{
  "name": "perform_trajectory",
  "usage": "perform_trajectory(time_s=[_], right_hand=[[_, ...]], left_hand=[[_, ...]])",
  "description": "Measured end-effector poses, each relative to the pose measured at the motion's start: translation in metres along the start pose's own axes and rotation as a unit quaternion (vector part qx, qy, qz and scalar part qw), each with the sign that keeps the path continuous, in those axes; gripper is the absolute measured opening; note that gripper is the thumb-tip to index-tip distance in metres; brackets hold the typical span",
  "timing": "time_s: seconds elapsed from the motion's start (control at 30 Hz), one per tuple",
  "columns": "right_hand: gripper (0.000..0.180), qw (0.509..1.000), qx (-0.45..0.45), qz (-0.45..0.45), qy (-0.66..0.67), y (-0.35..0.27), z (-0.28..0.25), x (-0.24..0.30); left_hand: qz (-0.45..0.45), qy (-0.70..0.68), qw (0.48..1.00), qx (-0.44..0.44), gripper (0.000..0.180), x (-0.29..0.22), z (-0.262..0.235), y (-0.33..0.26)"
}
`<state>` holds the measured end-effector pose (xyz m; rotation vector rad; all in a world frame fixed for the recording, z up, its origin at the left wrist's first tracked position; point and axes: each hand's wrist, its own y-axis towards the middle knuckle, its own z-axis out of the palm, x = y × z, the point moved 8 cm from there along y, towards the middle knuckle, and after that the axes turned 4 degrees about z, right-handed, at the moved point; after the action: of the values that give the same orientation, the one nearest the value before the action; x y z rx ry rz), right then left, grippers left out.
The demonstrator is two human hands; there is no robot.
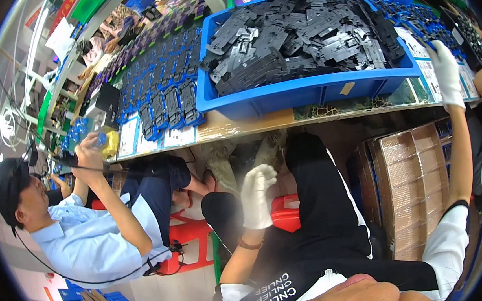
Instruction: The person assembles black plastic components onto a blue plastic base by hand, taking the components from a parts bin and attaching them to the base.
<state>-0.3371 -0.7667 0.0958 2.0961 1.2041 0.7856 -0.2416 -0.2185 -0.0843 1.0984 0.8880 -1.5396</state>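
My left hand (258, 197), in a white glove, is held above my lap, away from the table. Its fingers are loosely bent and apart, with nothing visible in them. My right hand (448, 75), also gloved, reaches over the right side of the table. Its fingers are drawn together at the edge of many blue-and-black plastic parts (418, 15); what they hold, if anything, is too small to make out. Between my hands, across the table, a large blue bin (310, 88) is heaped with flat black plastic pieces (323, 42).
Rows of blue-and-black assemblies (172, 105) stand left of the bin on printed sheets. At my left a seated co-worker in a light blue shirt (101, 241) handles something beside a yellow object (110, 144). Brown compartment trays (411, 188) are stacked below the table at right. A red stool (286, 215) is under me.
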Motion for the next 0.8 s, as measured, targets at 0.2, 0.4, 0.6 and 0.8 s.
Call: perform_trajectory(time_s=[0.2,0.4,0.6,0.8], right_hand=[[0.018,0.951,0.162,0.158,0.211,-0.045,-0.099,0.13],[0.018,0.914,0.292,-0.136,0.248,-0.113,-0.101,0.268],[0.017,0.892,0.314,-0.256,0.202,-0.104,-0.084,0.304],[0.042,0.924,0.072,-0.375,0.025,-0.016,-0.029,0.29]], left_hand=[[-0.023,-0.145,0.966,0.214,0.065,-0.038,0.111,-0.023],[-0.033,-0.326,0.917,0.229,0.079,-0.057,0.176,-0.031],[-0.084,-0.473,0.876,0.038,0.055,-0.029,0.128,-0.018],[-0.095,-0.481,0.872,-0.01,0.056,-0.028,0.101,-0.026]])
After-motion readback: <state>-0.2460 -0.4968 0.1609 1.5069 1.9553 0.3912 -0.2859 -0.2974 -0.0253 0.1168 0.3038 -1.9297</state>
